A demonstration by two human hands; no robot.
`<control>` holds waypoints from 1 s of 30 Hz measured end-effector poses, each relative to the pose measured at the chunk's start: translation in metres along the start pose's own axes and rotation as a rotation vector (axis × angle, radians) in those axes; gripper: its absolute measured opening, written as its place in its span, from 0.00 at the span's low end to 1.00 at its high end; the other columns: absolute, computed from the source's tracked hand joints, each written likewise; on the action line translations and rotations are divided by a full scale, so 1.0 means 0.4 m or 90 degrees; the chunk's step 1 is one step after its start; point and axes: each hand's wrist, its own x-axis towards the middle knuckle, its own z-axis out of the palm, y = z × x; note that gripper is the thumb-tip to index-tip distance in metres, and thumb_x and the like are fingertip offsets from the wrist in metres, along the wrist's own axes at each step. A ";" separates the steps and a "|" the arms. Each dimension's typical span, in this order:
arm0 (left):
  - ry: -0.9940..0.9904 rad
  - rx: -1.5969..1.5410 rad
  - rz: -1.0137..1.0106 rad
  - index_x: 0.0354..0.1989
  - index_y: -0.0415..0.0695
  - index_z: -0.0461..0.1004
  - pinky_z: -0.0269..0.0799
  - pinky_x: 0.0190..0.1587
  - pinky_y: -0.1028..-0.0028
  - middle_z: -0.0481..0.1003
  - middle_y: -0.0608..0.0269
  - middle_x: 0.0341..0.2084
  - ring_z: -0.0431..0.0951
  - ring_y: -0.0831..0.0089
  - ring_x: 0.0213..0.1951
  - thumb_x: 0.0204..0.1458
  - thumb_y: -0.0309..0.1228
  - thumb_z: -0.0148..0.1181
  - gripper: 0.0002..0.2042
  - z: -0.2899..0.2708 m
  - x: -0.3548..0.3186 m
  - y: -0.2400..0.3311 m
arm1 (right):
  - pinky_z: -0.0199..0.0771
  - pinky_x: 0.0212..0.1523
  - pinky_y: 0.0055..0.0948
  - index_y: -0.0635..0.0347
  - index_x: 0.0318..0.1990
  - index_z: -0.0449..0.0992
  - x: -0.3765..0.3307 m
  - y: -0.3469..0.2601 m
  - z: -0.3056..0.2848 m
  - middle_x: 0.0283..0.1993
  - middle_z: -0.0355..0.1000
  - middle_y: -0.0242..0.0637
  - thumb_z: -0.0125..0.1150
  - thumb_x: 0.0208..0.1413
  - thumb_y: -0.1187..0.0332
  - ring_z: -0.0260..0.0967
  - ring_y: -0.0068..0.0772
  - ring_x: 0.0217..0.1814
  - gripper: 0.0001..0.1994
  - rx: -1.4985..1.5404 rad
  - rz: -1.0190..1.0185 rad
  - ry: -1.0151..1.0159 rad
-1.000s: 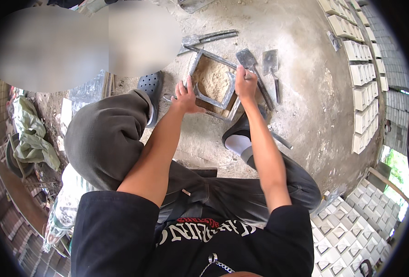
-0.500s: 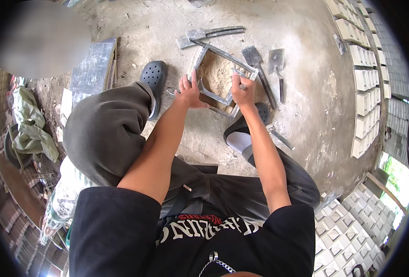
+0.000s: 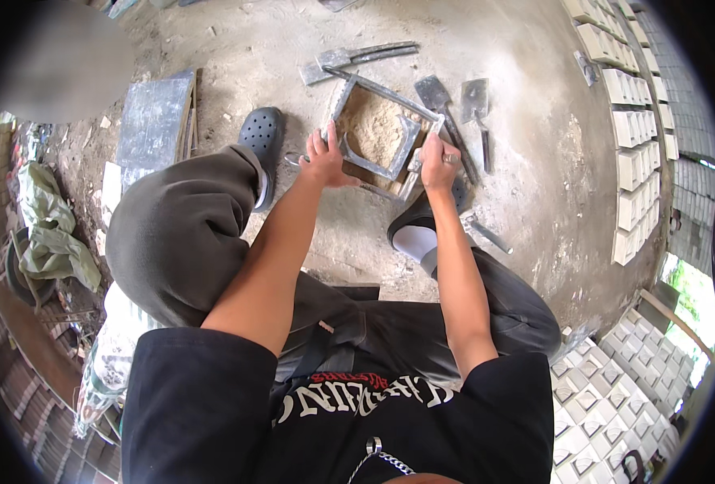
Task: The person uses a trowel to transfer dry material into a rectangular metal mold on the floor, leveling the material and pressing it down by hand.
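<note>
A square metal mould frame (image 3: pixel 365 90) lies on the concrete floor, with sandy mortar (image 3: pixel 377 125) packed inside it. My left hand (image 3: pixel 325 157) grips the frame's near-left edge. The near-right corner is held by my right hand (image 3: pixel 438 157). I crouch over it, with both forearms reaching forward between my knees.
Two trowels (image 3: pixel 454 101) lie just right of the frame and flat metal bars (image 3: pixel 357 58) beyond it. A dark slab (image 3: pixel 154 121) leans at far left, near my dark clog (image 3: pixel 262 137). White cast tiles (image 3: pixel 627 129) are stacked along the right and at lower right.
Both hands have stayed on the frame's near edge. The view has shifted, so the frame sits a little lower and closer to centre than a second ago.
</note>
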 end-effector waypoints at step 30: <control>0.077 0.022 0.065 0.66 0.44 0.11 0.39 0.64 0.38 0.28 0.25 0.65 0.29 0.31 0.67 0.24 0.61 0.75 0.77 0.070 0.069 -0.054 | 0.45 0.18 0.25 0.58 0.12 0.58 -0.126 0.019 0.012 0.13 0.55 0.24 0.50 0.59 0.67 0.50 0.15 0.15 0.22 0.192 -0.089 0.161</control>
